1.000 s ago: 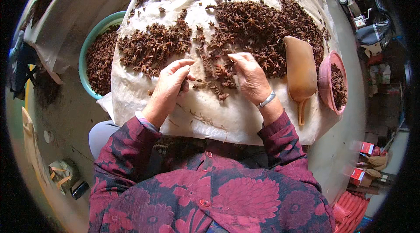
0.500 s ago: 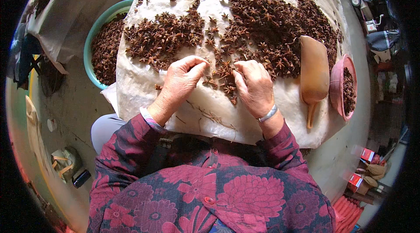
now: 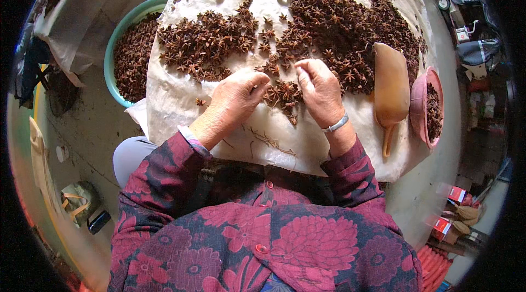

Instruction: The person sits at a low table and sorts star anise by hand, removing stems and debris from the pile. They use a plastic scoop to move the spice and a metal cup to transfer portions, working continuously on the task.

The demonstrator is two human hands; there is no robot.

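Note:
Dark brown star anise lies in a small loose cluster [image 3: 284, 93] between my two hands. My left hand [image 3: 236, 99] is at the cluster's left edge, its thumb and fingers drawn together in a pinch. Across from it, my right hand [image 3: 322, 94] is also pinched, with its fingertips just above the cluster's right side. Anything between the fingers of either hand is too small or hidden to make out. Beyond them are a left heap of star anise [image 3: 211, 40] and a larger right heap [image 3: 339, 23]. Thin stems [image 3: 268, 141] lie near the front edge.
A white sheet [image 3: 350, 127] covers the work surface. On its right rests a tan scoop [image 3: 392, 86], handle toward me, beside a pink bowl [image 3: 419, 108] holding dark bits. A green basin [image 3: 112, 56] full of brown pieces stands at the left.
My left hand has shifted a little to the right, toward the cluster. My right hand's fingertips have moved slightly away from me, leaving more of the cluster in sight.

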